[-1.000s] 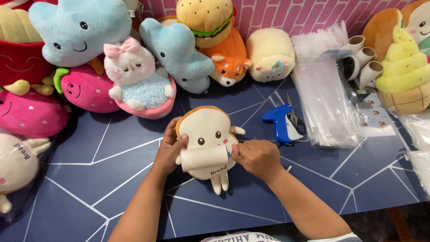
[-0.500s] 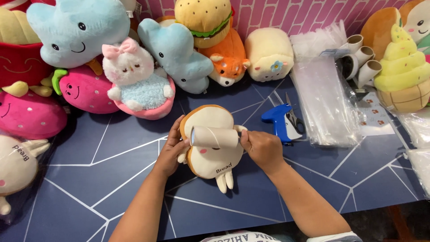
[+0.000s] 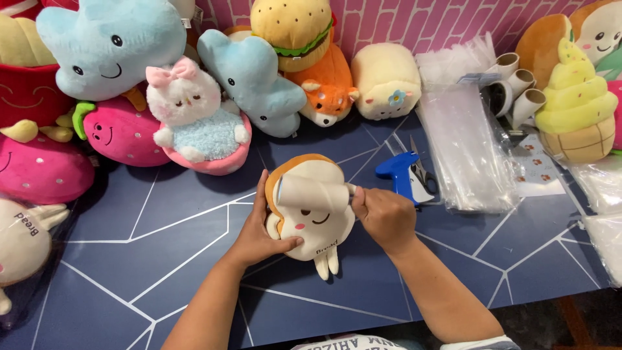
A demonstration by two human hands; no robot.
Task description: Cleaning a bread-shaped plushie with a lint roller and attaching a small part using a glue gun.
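At far left we see a bagged cream plush (image 3: 19,243). Our left hand (image 3: 262,227) clasps the toast plush (image 3: 311,217) mid-worktop (image 3: 162,279); our right hand (image 3: 383,217) clenches a white roller (image 3: 312,193) across its face. Rightward lie a blue tagging gun (image 3: 398,176), clear bags (image 3: 463,146), and a white sticker sheet (image 3: 538,170) before the pink brick wall (image 3: 421,23).

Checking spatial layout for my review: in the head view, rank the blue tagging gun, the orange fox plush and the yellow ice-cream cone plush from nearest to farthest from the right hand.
1. Blue tagging gun, just beyond the right hand.
2. Orange fox plush, farther back, slightly left.
3. Yellow ice-cream cone plush, far right.
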